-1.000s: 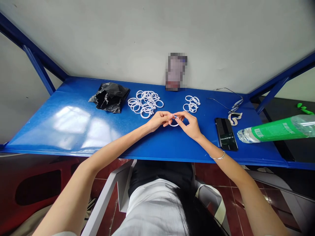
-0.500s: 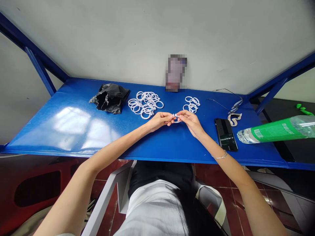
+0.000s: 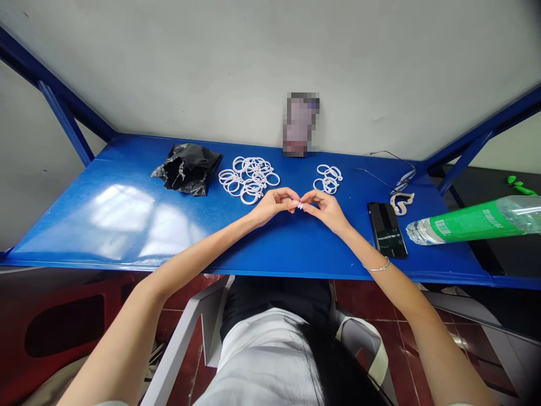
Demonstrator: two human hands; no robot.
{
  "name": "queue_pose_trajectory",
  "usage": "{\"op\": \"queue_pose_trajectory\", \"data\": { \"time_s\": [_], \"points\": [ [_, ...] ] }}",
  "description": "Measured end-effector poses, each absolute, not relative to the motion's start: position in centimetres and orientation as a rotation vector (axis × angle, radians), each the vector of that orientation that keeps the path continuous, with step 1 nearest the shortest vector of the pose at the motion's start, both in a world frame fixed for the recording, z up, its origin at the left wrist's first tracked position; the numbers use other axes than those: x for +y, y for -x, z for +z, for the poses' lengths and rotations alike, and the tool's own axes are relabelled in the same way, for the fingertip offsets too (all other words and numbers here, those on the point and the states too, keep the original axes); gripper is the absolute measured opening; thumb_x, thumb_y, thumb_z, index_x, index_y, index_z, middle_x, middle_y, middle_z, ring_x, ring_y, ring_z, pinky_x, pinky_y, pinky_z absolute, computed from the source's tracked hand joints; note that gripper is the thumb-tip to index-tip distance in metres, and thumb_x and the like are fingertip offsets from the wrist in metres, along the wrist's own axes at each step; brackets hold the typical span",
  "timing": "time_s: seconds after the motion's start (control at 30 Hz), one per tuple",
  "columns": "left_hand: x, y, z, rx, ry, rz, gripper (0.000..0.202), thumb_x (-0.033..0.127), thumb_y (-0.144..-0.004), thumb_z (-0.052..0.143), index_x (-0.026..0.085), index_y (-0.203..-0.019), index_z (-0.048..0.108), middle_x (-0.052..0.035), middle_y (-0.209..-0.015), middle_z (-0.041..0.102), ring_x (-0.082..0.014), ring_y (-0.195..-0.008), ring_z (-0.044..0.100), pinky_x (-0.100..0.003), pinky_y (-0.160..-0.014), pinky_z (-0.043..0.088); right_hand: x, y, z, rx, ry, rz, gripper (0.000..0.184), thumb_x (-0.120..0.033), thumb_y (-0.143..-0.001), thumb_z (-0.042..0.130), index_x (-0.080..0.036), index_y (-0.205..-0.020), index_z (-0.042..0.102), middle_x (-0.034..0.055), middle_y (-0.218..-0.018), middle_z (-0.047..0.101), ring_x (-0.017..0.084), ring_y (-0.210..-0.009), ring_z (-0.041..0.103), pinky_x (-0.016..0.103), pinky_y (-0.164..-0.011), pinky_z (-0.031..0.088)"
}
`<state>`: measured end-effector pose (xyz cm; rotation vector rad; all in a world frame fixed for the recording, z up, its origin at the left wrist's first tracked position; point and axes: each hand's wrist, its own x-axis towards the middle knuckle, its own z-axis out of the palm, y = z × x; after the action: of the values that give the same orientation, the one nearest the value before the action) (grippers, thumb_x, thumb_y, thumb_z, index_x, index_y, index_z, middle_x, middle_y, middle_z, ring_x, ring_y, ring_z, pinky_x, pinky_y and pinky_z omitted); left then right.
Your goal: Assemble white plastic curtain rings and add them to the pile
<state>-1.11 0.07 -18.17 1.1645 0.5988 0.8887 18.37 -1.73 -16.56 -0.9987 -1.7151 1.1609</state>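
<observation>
Over the middle of the blue table point(image 3: 127, 214), my left hand point(image 3: 273, 206) and my right hand point(image 3: 325, 210) meet fingertip to fingertip. Both pinch one small white plastic ring point(image 3: 300, 205), whose ends show between the fingers; most of it is hidden. A large pile of white rings point(image 3: 248, 172) lies just beyond my left hand. A smaller cluster of white rings point(image 3: 328, 178) lies beyond my right hand.
A crumpled black plastic bag point(image 3: 188, 167) lies at the back left. A black phone point(image 3: 386, 229), a beige heart-shaped piece point(image 3: 402, 202) and a thin cable point(image 3: 393, 169) sit to the right. A green-labelled water bottle point(image 3: 469, 223) lies on its side at the right edge.
My hands have drawn closer together and the ring, earlier visible as an open loop between them, is now squeezed between the fingertips and mostly hidden.
</observation>
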Motion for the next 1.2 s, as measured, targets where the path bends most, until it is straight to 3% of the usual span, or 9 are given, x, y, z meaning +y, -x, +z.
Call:
{"op": "queue_pose_trajectory", "data": {
  "time_s": [0.13,0.37,0.53,0.67,0.8,1.2],
  "points": [
    [-0.1,1.0,-18.0,0.624,-1.177,0.934,0.041,0.04,-0.065,0.083,0.014,-0.087,0.061,-0.0008,-0.08,0.065,-0.0097,-0.071,0.061,-0.023,-0.072,0.048,-2.2,-18.2,-16.9,-1.942,0.959,0.786,0.021,-0.039,-0.086,0.065,-0.024,-0.099,0.068,0.0028,-0.085,0.071,0.019,-0.086,0.064,0.038,-0.085,0.051],
    [-0.6,0.6,-17.3,0.66,-1.274,1.045,0.039,0.046,-0.068,0.079,0.013,-0.073,0.059,-0.0043,-0.095,0.063,-0.0109,-0.079,0.061,-0.026,-0.077,0.05,-2.5,-18.0,-16.8,-2.03,0.943,0.343,0.014,-0.035,-0.091,0.059,-0.025,-0.089,0.069,0.0034,-0.08,0.071,0.021,-0.077,0.061,0.039,-0.076,0.051],
    [-1.2,0.5,-17.1,0.634,-1.398,1.104,0.035,0.047,-0.077,0.072,0.013,-0.073,0.062,-0.0072,-0.099,0.062,-0.0146,-0.089,0.061,-0.028,-0.08,0.052,-2.5,-18.1,-16.8,-2.07,0.898,0.247,0.014,-0.034,-0.091,0.058,-0.025,-0.087,0.067,0.0026,-0.075,0.07,0.02,-0.074,0.062,0.039,-0.075,0.049],
    [-1.5,0.5,-16.9,0.623,-1.544,1.159,0.031,0.042,-0.073,0.077,0.014,-0.08,0.064,-0.0089,-0.105,0.061,-0.0171,-0.096,0.061,-0.032,-0.085,0.053,-2.7,-18.0,-16.7,-2.04,0.888,0.218,0.013,-0.032,-0.091,0.057,-0.025,-0.088,0.067,0.0031,-0.077,0.071,0.021,-0.075,0.062,0.039,-0.074,0.049],
    [-1.6,0.5,-16.8,0.644,-1.687,1.216,0.029,0.042,-0.077,0.073,0.015,-0.086,0.066,-0.0101,-0.107,0.062,-0.0157,-0.088,0.062,-0.031,-0.08,0.054,-2.8,-18.0,-16.7,-1.998,0.922,0.237,0.013,-0.032,-0.092,0.056,-0.025,-0.09,0.067,0.0027,-0.077,0.07,0.021,-0.075,0.062,0.039,-0.075,0.049],
    [-1.7,0.8,-17.1,0.778,-1.992,1.347,0.024,0.04,-0.087,0.062,0.017,-0.079,0.066,-0.009,-0.095,0.066,-0.0145,-0.077,0.06,-0.028,-0.071,0.048,-2.8,-18.0,-16.6,-2.005,0.904,0.201,0.012,-0.029,-0.091,0.057,-0.024,-0.093,0.067,0.0036,-0.079,0.072,0.021,-0.075,0.064,0.038,-0.073,0.05]
  ]
}}
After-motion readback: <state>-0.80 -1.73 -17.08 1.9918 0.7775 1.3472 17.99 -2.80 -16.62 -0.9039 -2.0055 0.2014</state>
